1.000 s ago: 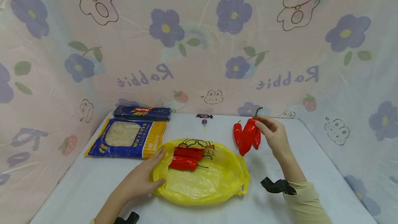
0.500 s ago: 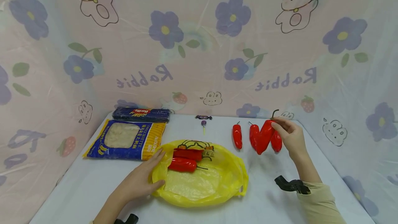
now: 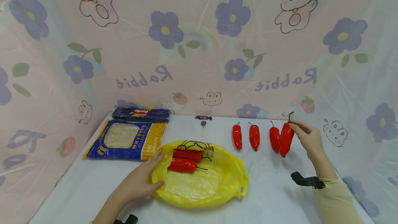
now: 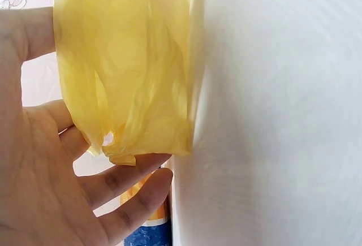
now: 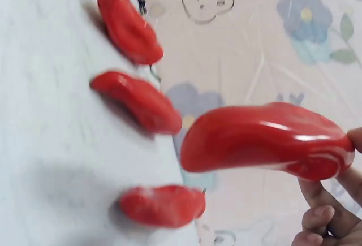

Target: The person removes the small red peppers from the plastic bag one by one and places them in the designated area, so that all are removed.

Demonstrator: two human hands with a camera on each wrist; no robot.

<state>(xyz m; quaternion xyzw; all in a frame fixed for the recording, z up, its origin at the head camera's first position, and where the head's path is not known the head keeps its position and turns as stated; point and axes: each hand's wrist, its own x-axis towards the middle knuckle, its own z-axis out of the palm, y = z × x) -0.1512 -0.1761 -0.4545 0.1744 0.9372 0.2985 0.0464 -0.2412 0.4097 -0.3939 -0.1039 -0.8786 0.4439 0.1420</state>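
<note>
In the head view my right hand (image 3: 308,137) pinches a glossy red chili pepper (image 3: 286,140) near its stem, and the pepper hangs tip down. The right wrist view shows that chili pepper (image 5: 263,138) off the table between thumb and fingers. Three more red chili peppers stretch in a row to its left: one beside it (image 3: 274,140), a middle one (image 3: 254,138) and a far one (image 3: 237,137). My left hand (image 3: 138,180) rests with extended fingers against the left edge of a yellow plastic bag (image 3: 199,201). Two red chili peppers (image 3: 182,165) lie inside its wide mouth.
A blue and yellow pasta bag (image 3: 124,139) lies at the left, in front of a dark blue spaghetti pack (image 3: 141,114). A wrapped candy (image 3: 203,117) and a lollipop (image 3: 203,123) sit at the back. A printed curtain (image 3: 199,61) surrounds the white table.
My right hand has moved right with the held chili pepper, passing over the row on the table, so the peppers behind it now show. My left hand and the bag have barely moved.
</note>
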